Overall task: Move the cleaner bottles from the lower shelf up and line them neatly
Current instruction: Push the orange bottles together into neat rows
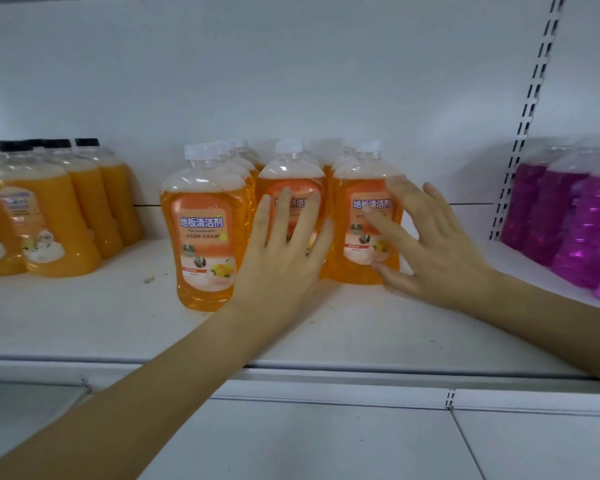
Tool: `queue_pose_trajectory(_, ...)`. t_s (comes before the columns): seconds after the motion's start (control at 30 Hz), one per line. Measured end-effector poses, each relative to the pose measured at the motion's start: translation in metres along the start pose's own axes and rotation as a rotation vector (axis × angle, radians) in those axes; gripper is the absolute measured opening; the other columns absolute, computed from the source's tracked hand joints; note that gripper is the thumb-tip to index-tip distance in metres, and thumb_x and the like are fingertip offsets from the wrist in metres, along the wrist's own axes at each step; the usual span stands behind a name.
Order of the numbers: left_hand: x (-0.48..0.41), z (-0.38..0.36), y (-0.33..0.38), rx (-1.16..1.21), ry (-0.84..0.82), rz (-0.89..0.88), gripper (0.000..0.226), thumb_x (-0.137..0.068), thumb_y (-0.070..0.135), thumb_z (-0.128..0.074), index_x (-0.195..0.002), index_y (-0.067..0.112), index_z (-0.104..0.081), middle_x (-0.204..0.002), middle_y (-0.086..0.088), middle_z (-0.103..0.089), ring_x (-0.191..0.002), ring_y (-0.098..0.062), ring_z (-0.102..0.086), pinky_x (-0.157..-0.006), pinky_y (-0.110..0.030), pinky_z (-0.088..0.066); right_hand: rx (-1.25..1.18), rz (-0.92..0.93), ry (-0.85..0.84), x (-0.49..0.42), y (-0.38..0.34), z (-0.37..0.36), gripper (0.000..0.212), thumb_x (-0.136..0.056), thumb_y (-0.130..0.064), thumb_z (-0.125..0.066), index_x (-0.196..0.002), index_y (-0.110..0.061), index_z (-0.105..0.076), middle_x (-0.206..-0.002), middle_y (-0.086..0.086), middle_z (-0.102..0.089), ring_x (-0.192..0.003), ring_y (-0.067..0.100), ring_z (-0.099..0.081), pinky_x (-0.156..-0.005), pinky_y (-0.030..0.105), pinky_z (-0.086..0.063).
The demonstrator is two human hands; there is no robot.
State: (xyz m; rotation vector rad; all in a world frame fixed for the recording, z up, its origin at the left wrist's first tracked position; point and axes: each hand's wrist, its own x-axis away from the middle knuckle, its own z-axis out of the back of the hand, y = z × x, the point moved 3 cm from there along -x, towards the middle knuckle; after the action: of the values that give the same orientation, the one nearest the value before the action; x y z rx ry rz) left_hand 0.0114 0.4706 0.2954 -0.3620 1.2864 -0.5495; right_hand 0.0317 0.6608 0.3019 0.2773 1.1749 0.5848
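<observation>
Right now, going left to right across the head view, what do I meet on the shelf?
Black-capped bottles of cloudy orange liquid → white-capped clear orange cleaner bottle standing forward → left hand → right hand → magenta liquid bottles.

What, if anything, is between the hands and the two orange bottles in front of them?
Nothing visible. The left hand is spread before the middle bottle, the right hand before the right bottle. The left bottle stands further forward, beside the left hand, not in its path.
</observation>
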Motion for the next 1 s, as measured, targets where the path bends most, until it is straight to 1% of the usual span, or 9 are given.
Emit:
queue_pose_trajectory(0.07,0.004,-0.001,-0.006,-0.036,-0.020,0.011,0.048,-0.081,0.031,-0.062,-0.126,0.013,-0.056,-0.134,-0.019,-0.052,-0.120,-0.046,-0.050,-0.104,-0.055,-0.033,0.025,-0.008,-0.007,-0.007,-0.006,-0.002,0.062,-0.083,-0.035,-0.056,-0.138,-0.018,-0.033,-0.144,0.019,-0.023,-0.135,0.036,-0.026,-0.110,0.053,-0.021)
queue_pose_trajectory(0.17,0.009,-0.004,-0.014,-0.116,-0.058,-0.017,0.068,-0.070,0.036,-0.073,-0.131,0.015,-0.052,-0.138,-0.019,-0.048,-0.115,-0.043,-0.054,-0.107,-0.048,-0.033,0.018,-0.056,-0.043,-0.011,-0.014,-0.007,0.062,-0.081,-0.031,-0.059,-0.137,-0.019,-0.037,-0.145,0.018,-0.024,-0.137,0.037,-0.022,-0.107,0.054,-0.028)
queue_pose_trajectory(0.33,0.009,-0.004,-0.015,-0.163,-0.069,-0.056,0.077,-0.066,0.045,-0.075,-0.134,0.017,-0.050,-0.138,-0.017,-0.049,-0.110,-0.039,-0.059,-0.107,-0.045,-0.035,0.065,-0.027,-0.071,-0.012,-0.015,-0.003,0.050,-0.089,-0.035,-0.051,-0.134,-0.015,-0.044,-0.143,0.024,-0.034,-0.135,0.037,-0.026,-0.104,0.040,-0.032)
queue_pose_trajectory(0.5,0.010,-0.004,-0.016,-0.197,-0.061,-0.062,0.083,-0.064,0.054,-0.073,-0.136,0.020,-0.048,-0.140,-0.012,-0.048,-0.111,-0.035,-0.060,-0.108,-0.042,-0.033,0.140,-0.029,-0.132,-0.012,-0.018,-0.006,0.054,-0.088,-0.035,-0.050,-0.136,-0.014,-0.040,-0.142,0.027,-0.033,-0.135,0.039,-0.025,-0.103,0.045,-0.037)
queue_pose_trajectory(0.6,0.011,-0.001,-0.018,-0.144,-0.077,-0.071,0.079,-0.064,0.052,-0.073,-0.133,0.021,-0.051,-0.139,-0.010,-0.050,-0.111,-0.032,-0.060,-0.108,-0.041,-0.033,0.153,-0.081,-0.161,-0.014,-0.024,-0.002,0.052,-0.085,-0.034,-0.048,-0.133,-0.015,-0.042,-0.144,0.023,-0.029,-0.135,0.038,-0.023,-0.101,0.055,-0.035)
queue_pose_trajectory(0.67,0.012,0.004,-0.023,-0.067,-0.034,-0.074,0.068,-0.065,0.044,-0.075,-0.126,0.019,-0.058,-0.133,-0.011,-0.055,-0.116,-0.031,-0.058,-0.109,-0.042,-0.032,0.157,-0.121,-0.175,-0.013,-0.029,0.002,0.052,-0.084,-0.036,-0.046,-0.132,-0.017,-0.043,-0.145,0.018,-0.024,-0.135,0.036,-0.021,-0.102,0.060,-0.029)
queue_pose_trajectory(0.8,0.023,0.020,-0.045,0.094,0.116,-0.145,0.049,-0.079,0.032,-0.059,-0.124,0.014,-0.057,-0.134,-0.014,-0.053,-0.129,-0.032,-0.045,-0.108,-0.053,-0.017,0.129,-0.114,-0.148,-0.021,-0.047,0.008,0.055,-0.083,-0.038,-0.049,-0.134,-0.018,-0.042,-0.145,0.020,-0.029,-0.135,0.037,-0.023,-0.108,0.056,-0.020)
queue_pose_trajectory(0.9,0.037,0.026,-0.069,0.170,0.165,-0.101,0.050,-0.085,0.035,-0.053,-0.132,0.018,-0.051,-0.142,-0.015,-0.045,-0.134,-0.033,-0.038,-0.104,-0.063,-0.021,0.001,-0.114,-0.129,-0.038,-0.073,0.009,0.059,-0.083,-0.040,-0.048,-0.137,-0.020,-0.036,-0.145,0.021,-0.031,-0.135,0.036,-0.024,-0.109,0.053,-0.022)
queue_pose_trajectory(1.0,0.056,0.021,-0.090,0.230,0.135,0.022,0.054,-0.090,0.045,-0.048,-0.139,0.025,-0.041,-0.149,-0.016,-0.029,-0.137,-0.039,-0.026,-0.104,-0.064,-0.022,-0.107,-0.127,-0.116,-0.056,-0.100,0.007,0.061,-0.083,-0.042,-0.047,-0.139,-0.021,-0.032,-0.146,0.016,-0.024,-0.133,0.033,-0.026,-0.108,0.049,-0.022)
